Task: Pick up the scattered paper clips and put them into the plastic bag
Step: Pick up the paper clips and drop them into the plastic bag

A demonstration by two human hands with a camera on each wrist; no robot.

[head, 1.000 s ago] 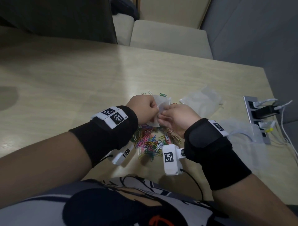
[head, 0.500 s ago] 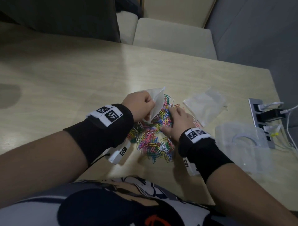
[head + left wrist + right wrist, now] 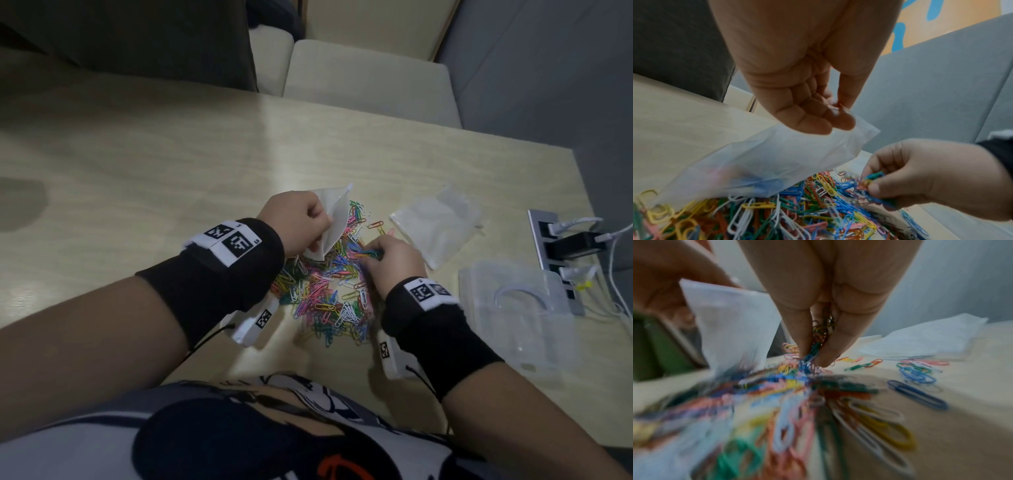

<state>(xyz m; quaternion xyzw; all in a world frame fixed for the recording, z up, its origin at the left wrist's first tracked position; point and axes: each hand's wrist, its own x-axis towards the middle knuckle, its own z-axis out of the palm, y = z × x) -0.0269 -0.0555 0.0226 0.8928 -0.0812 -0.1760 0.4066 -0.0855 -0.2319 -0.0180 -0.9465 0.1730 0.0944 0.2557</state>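
Observation:
A heap of coloured paper clips (image 3: 325, 294) (image 3: 789, 216) (image 3: 777, 402) lies on the wooden table (image 3: 137, 164) in front of me. My left hand (image 3: 301, 222) (image 3: 830, 110) pinches the top edge of a small translucent plastic bag (image 3: 330, 222) (image 3: 760, 162) (image 3: 731, 321), which hangs over the far left side of the heap. To its right, my right hand (image 3: 376, 255) (image 3: 875, 183) (image 3: 813, 353) pinches a small bunch of clips just above the heap. A few clips show faintly through the bag's lower part.
Several spare bags (image 3: 435, 226) (image 3: 920, 339) lie right of the heap. A clear plastic box (image 3: 513, 308) sits further right, beside a power strip (image 3: 551, 260) with plugs and white cables. Loose clips (image 3: 916, 373) lie apart on the right. Cushioned seats (image 3: 370, 78) stand beyond the table.
One second ago both hands were together at the bag's mouth. My right hand then dropped onto the heap and now lifts a pinched bunch of clips; the left hand keeps the bag up.

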